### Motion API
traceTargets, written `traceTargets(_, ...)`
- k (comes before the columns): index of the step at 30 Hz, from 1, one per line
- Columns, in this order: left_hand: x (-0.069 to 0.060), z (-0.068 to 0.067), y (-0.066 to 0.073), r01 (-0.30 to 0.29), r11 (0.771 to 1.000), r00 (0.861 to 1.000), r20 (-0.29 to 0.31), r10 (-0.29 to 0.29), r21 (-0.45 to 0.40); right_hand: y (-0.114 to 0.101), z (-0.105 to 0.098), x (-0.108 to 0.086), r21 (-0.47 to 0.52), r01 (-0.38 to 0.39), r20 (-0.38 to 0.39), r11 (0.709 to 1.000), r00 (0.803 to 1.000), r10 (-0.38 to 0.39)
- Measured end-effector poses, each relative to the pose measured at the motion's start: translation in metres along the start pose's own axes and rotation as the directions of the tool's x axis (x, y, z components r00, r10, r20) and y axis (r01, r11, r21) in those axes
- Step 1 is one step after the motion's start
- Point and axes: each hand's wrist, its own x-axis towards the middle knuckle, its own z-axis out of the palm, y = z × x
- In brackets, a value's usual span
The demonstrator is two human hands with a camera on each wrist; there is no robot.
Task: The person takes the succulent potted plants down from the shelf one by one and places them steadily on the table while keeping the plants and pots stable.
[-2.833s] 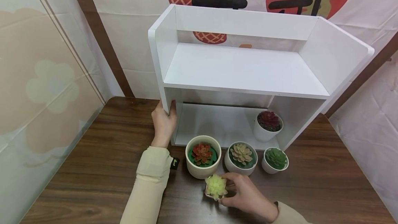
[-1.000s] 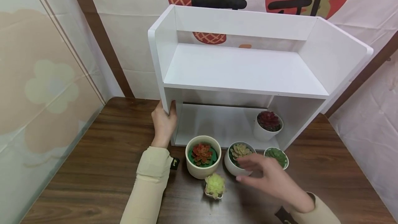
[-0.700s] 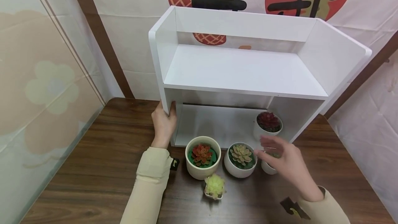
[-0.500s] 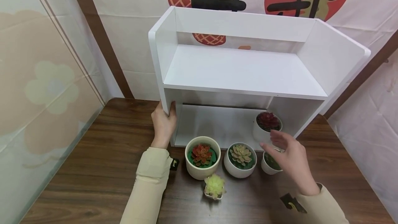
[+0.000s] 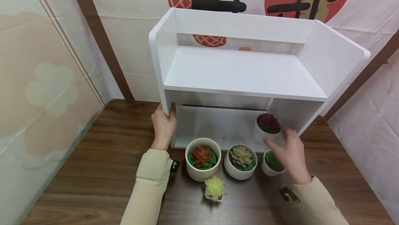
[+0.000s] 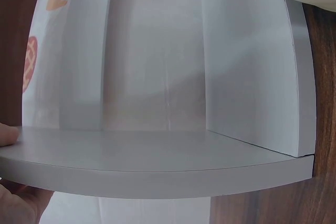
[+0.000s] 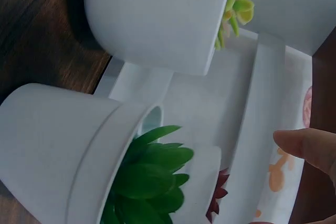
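Observation:
My left hand point(image 5: 163, 126) grips the front edge of the left side panel of a white two-tier shelf point(image 5: 246, 70). My right hand point(image 5: 293, 152) hovers, thumb and fingers apart, at the front right of a white pot with a dark red succulent point(image 5: 268, 122) on the lower board. In the right wrist view the thumb point(image 7: 310, 148) shows a gap from that pot. Below the hand is a small pot with a green succulent point(image 5: 272, 162), partly covered. To its left stand a pale succulent pot point(image 5: 240, 158) and a cream pot with an orange-red succulent point(image 5: 202, 159).
A small yellow-green succulent point(image 5: 215, 187) stands nearest me on the brown wooden table point(image 5: 103, 169). The middle board overhangs the lower one, and the right side panel point(image 5: 333, 51) rises beside the dark red plant. A printed cloth point(image 5: 134, 44) hangs behind.
My right hand has let go of the small yellow-green succulent and moved right and away from me to the dark red succulent. The left hand has kept its grip on the panel.

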Motion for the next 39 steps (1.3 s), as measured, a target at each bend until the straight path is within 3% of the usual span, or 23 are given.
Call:
traceTargets(6,0.000,0.000,-0.001,0.001,1.000,1.000,0.003,-0.001,0.000,0.006,0.004,0.010,-0.022,0.041,-0.026,0.999,0.999,-0.041)
traceTargets(18,0.001,0.000,-0.003,0.007,1.000,1.000,0.008,-0.007,0.000,0.009,0.009,0.027,-0.074,-0.001,0.080,0.997,0.997,0.007)
traceTargets(27,0.000,-0.001,-0.001,0.005,1.000,1.000,0.010,-0.005,-0.006,0.011,0.010,0.041,-0.105,-0.102,0.235,0.989,0.964,0.124)
traceTargets(39,0.000,-0.001,-0.003,0.024,1.000,1.000,0.014,-0.024,0.000,0.011,0.012,0.054,-0.101,-0.114,0.315,0.988,0.939,0.140)
